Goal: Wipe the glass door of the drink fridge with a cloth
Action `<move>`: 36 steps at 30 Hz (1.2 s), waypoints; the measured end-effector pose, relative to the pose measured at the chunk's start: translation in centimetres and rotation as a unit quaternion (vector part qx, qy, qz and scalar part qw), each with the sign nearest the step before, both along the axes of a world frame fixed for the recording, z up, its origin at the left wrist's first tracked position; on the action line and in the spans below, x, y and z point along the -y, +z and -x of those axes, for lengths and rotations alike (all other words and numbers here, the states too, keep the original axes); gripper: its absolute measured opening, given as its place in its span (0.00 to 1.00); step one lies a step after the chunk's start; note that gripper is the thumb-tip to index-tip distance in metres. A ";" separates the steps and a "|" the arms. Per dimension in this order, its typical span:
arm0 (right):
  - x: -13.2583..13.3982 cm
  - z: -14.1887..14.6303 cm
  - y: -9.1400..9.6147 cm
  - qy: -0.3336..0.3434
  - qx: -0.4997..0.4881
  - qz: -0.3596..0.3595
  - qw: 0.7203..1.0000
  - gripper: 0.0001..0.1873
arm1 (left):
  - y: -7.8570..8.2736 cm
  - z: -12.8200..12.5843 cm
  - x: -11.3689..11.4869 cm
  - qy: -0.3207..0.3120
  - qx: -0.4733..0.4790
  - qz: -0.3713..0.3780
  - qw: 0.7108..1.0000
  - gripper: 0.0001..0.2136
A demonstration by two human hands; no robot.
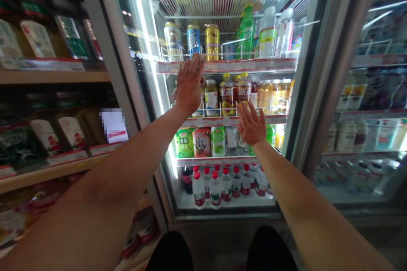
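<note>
Bottles [235, 91], label perhaps 冰, above right hand [252, 126].

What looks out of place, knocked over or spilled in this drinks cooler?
Nothing stands out: cans and bottles stand upright in rows on the shelves, and no spill shows. The left hand and right hand are spread open.

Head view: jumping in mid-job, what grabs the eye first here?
The brightly lit drinks cooler fills the centre, its shelves packed with cans up top and red-capped bottles at the bottom. Both bare arms stretch toward it: the left hand is flat with fingers up at the can shelf's edge, and the right hand is open, one shelf lower.
</note>
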State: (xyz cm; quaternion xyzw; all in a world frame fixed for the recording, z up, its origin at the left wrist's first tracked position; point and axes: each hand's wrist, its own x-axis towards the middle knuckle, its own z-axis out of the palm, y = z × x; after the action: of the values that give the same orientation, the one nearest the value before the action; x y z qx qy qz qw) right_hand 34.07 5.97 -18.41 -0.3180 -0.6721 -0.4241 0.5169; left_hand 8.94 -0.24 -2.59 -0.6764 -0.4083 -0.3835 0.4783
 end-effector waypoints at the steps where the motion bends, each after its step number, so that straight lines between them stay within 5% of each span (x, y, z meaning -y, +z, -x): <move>1: 0.0 0.0 0.0 -0.002 0.002 -0.005 1.000 0.33 | -0.3 -0.4 0.3 -0.012 -0.035 0.024 0.999 0.29; 4: 0.1 0.0 0.1 -0.011 0.005 -0.012 1.000 0.32 | -0.3 -1.0 0.8 -0.036 -0.108 0.069 0.991 0.30; 10: 0.1 0.0 0.1 -0.005 0.008 -0.012 1.000 0.32 | 0.7 -0.6 -0.6 -0.039 0.034 -0.014 0.999 0.29; 17: 0.0 -0.1 0.0 -0.001 0.001 -0.019 1.000 0.33 | -1.2 -1.8 0.5 -0.054 -0.188 0.076 0.978 0.30; 24: 0.1 -0.1 0.0 0.004 0.003 0.050 0.999 0.31 | 0.5 -1.6 0.0 -0.021 0.034 -0.002 0.999 0.25; 30: 0.1 -0.1 0.0 0.008 0.001 0.038 0.999 0.31 | -0.5 -2.7 1.0 -0.049 -0.192 0.108 0.974 0.27; 36: 0.0 -0.2 0.0 -0.005 0.006 0.006 1.000 0.31 | 1.0 -1.2 0.4 -0.009 -0.010 0.011 1.000 0.25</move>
State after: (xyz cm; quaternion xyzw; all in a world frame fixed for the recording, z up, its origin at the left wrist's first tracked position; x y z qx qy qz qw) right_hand 34.26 6.00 -18.40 -0.3221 -0.6758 -0.4249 0.5089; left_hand 10.17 -0.69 -1.64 -0.6889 -0.4015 -0.3763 0.4718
